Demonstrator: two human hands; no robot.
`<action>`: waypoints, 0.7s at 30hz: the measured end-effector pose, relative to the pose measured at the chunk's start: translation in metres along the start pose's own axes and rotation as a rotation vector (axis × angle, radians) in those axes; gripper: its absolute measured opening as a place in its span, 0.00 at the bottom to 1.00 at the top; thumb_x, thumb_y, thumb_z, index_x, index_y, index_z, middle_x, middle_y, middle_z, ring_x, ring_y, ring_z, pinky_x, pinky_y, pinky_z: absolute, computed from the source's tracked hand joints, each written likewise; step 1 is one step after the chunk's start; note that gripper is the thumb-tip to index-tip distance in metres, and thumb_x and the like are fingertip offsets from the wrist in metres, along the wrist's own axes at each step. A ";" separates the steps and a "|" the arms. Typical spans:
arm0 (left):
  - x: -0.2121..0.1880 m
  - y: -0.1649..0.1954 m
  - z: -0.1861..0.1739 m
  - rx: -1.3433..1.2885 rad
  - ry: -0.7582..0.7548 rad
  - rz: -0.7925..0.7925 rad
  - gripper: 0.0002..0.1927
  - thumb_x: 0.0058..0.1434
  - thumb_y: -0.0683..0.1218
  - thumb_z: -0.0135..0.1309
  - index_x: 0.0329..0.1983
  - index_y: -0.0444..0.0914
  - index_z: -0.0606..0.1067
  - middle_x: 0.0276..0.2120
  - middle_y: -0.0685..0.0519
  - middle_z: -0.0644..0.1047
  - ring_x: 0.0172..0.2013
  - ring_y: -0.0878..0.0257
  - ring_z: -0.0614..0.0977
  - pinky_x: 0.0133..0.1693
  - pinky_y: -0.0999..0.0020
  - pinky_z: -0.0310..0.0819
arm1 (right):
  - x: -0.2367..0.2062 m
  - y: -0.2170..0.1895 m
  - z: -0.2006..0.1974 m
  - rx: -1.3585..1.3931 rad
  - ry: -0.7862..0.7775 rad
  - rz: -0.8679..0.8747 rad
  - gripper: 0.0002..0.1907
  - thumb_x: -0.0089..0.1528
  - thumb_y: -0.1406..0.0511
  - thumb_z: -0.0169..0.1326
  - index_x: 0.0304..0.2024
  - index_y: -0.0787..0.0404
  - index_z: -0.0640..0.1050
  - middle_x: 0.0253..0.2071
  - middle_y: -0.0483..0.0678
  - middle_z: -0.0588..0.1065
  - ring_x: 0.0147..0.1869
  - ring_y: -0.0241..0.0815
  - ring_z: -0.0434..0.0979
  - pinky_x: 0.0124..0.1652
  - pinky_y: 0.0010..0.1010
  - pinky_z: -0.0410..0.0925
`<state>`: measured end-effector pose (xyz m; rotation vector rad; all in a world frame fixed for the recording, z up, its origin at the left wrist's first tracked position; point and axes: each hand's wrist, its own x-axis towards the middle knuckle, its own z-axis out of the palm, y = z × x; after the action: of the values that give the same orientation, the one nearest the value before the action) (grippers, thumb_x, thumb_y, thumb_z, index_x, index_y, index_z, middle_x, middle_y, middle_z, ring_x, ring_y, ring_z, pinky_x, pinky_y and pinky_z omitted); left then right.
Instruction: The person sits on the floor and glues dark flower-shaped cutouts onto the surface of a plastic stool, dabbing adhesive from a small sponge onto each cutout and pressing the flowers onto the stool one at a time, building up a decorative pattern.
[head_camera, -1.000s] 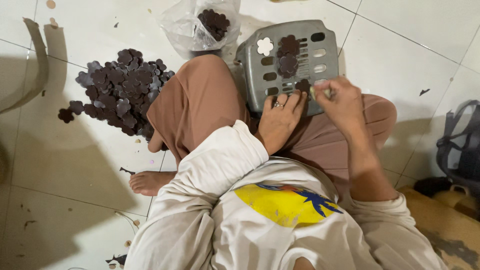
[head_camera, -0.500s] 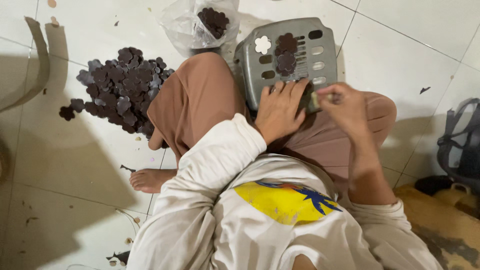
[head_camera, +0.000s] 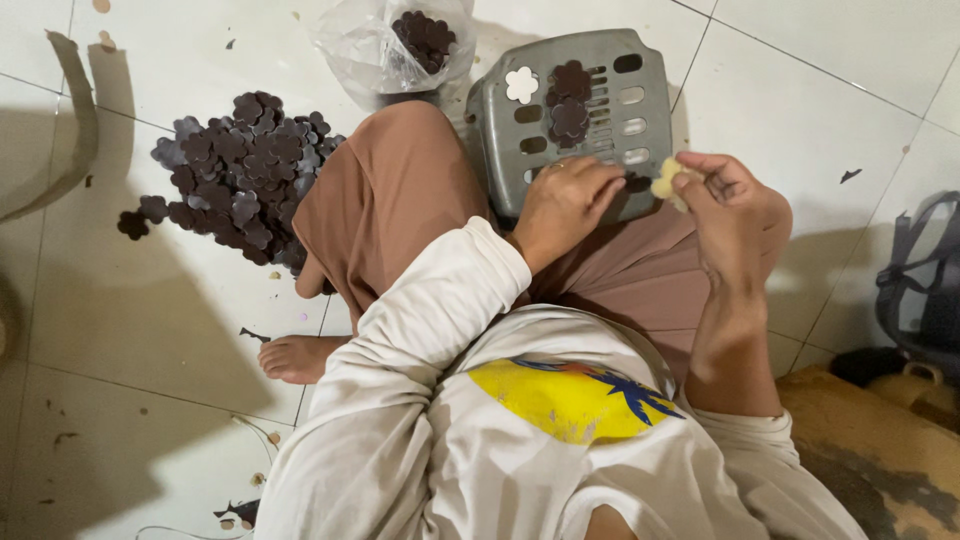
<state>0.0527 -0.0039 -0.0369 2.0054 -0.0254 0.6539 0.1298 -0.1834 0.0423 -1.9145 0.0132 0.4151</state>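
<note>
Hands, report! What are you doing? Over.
Left hand pressing on grey stool. Right hand pinching pale flower piece. Nothing in the way.

I saw a cream long-sleeved top (head_camera: 420, 430) with a yellow-and-blue print on its chest; loose tan-brown trousers (head_camera: 385, 200); the foot (head_camera: 300, 357) was bare.

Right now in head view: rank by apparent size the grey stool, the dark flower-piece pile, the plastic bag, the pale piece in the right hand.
1. Dark pile and grey stool: alike, unranked.
2. Plastic bag, partly cropped.
3. Pale piece, pinched by the right hand.
</note>
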 end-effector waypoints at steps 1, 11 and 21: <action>-0.001 0.000 0.000 0.001 -0.005 -0.033 0.07 0.61 0.43 0.61 0.42 0.38 0.79 0.36 0.49 0.80 0.38 0.52 0.80 0.41 0.59 0.74 | -0.001 0.000 0.001 0.010 0.032 -0.006 0.12 0.66 0.74 0.57 0.52 0.68 0.79 0.46 0.51 0.80 0.46 0.34 0.81 0.47 0.21 0.74; -0.002 0.000 0.001 0.301 -0.003 -0.012 0.04 0.55 0.40 0.59 0.34 0.38 0.77 0.33 0.49 0.80 0.37 0.50 0.79 0.40 0.55 0.69 | -0.001 0.032 0.051 -0.752 -0.020 -0.788 0.11 0.61 0.76 0.61 0.47 0.67 0.82 0.46 0.55 0.77 0.46 0.54 0.80 0.46 0.38 0.74; 0.000 0.000 -0.001 0.242 -0.006 -0.023 0.04 0.56 0.41 0.61 0.32 0.39 0.77 0.32 0.50 0.79 0.37 0.51 0.79 0.42 0.55 0.68 | -0.001 0.038 0.014 -0.813 -0.183 -0.597 0.07 0.61 0.72 0.64 0.42 0.63 0.83 0.40 0.53 0.78 0.37 0.46 0.80 0.37 0.36 0.75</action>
<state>0.0519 -0.0033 -0.0364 2.2363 0.0756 0.6617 0.1171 -0.1856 0.0040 -2.5162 -0.9515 0.1860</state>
